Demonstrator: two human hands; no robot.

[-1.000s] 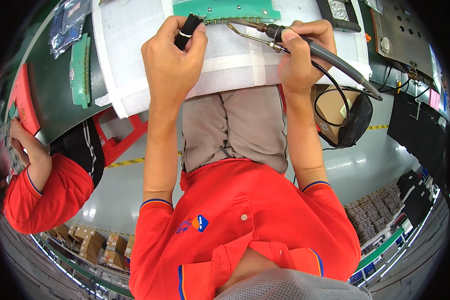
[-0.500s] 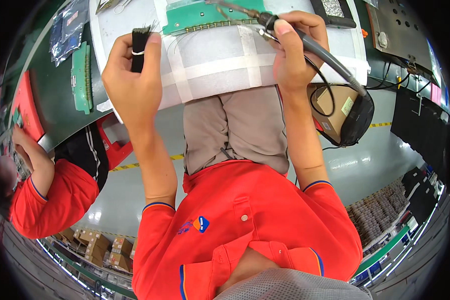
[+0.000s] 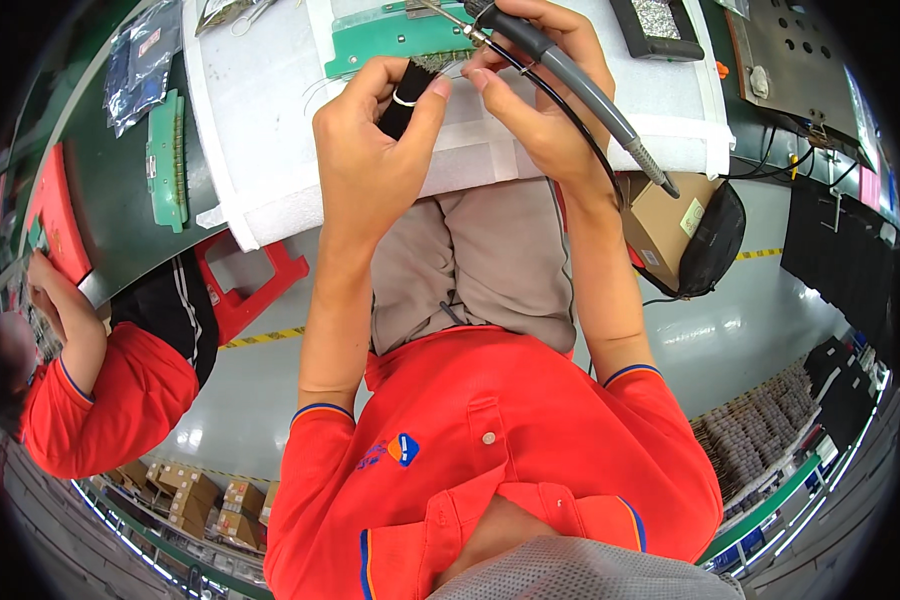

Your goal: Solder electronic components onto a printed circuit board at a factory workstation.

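Observation:
My left hand (image 3: 370, 150) is closed round a black bundle of fine strands (image 3: 402, 105), bound with a white band, its grey frayed ends up. Beside it, my right hand (image 3: 560, 125) grips a soldering iron (image 3: 580, 85) with a dark handle, grey sleeve and thin metal tube. The iron slants up to the left over the green circuit board (image 3: 380, 42). Thumb and forefinger of my right hand come close to the strand ends; whether they pinch a strand is too small to tell. The board lies on a white foam pad (image 3: 270, 140), its near edge partly behind my hands.
A second green board (image 3: 166, 165) and grey bags (image 3: 142, 60) lie on the dark green table at left. A black tray (image 3: 660, 28) sits right of the board. A carton (image 3: 670, 225) and black bag stand below right. At left, another person in red (image 3: 110, 400) sits working.
My left hand has moved right with the strand bundle, now tilted. My right hand has shifted left with the soldering iron, and the two hands are now close together before the board.

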